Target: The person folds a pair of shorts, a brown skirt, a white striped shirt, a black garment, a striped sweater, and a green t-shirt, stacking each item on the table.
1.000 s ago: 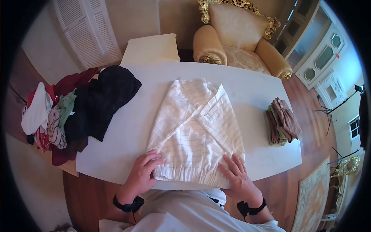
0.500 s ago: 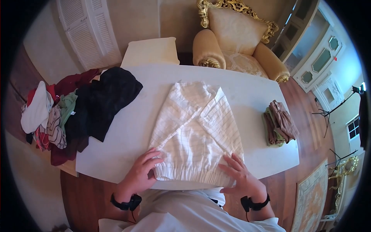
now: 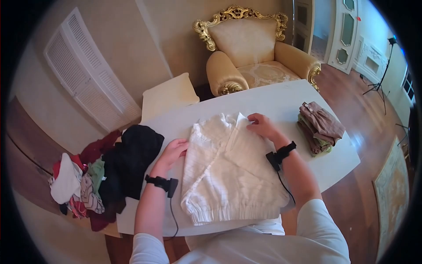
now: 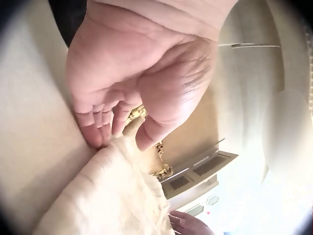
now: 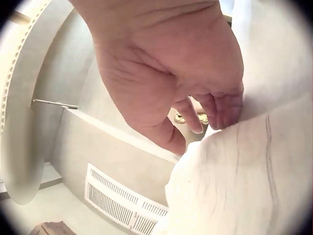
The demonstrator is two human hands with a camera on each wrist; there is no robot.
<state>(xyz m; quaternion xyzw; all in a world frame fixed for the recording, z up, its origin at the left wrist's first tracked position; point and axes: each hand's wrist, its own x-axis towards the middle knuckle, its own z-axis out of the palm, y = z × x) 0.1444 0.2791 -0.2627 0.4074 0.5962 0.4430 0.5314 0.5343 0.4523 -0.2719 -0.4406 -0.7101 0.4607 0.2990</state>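
A white striped garment lies on the white table with its gathered, elastic-looking edge toward the person. The left hand is at the garment's upper left edge; in the left wrist view that hand has bent, spread fingers touching the cloth, thumb apart. At the upper right corner is the right hand. The right wrist view shows this hand with relaxed, bent fingers at the edge of the fabric, its thumb apart from them.
A heap of mixed clothes, with a black piece, lies at the table's left. A folded brown and green stack sits at the right. Beyond the table stand a gold armchair and a cream stool.
Both hands have moved from the garment's near gathered edge up to its far part. The head view has turned, and the garment appears lower in it.
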